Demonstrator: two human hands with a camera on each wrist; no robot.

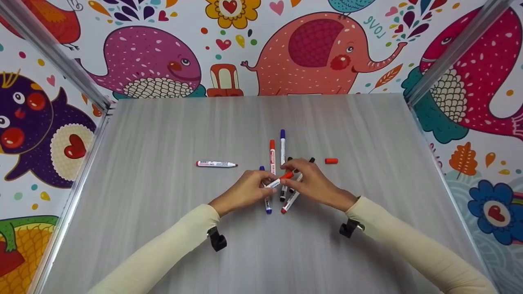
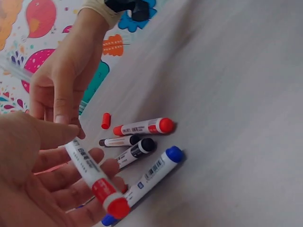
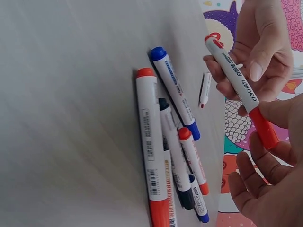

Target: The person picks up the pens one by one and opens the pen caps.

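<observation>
Left hand (image 1: 244,188) holds the red-capped marker (image 1: 273,184), right hand (image 1: 312,181) its cap (image 1: 287,175) (long axis slanting from near left to far right).

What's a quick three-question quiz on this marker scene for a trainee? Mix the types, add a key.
1. Multiple choice: the right hand grips the capped end of the held marker. What colour is that cap?
A) blue
B) black
C) red

2. True or false: in the head view, the loose red cap lies to the right of the marker cluster.

3. Fill in: in the head view, the lone marker left of the cluster has no ____ on its tip.

Key:
1. C
2. True
3. cap
</observation>
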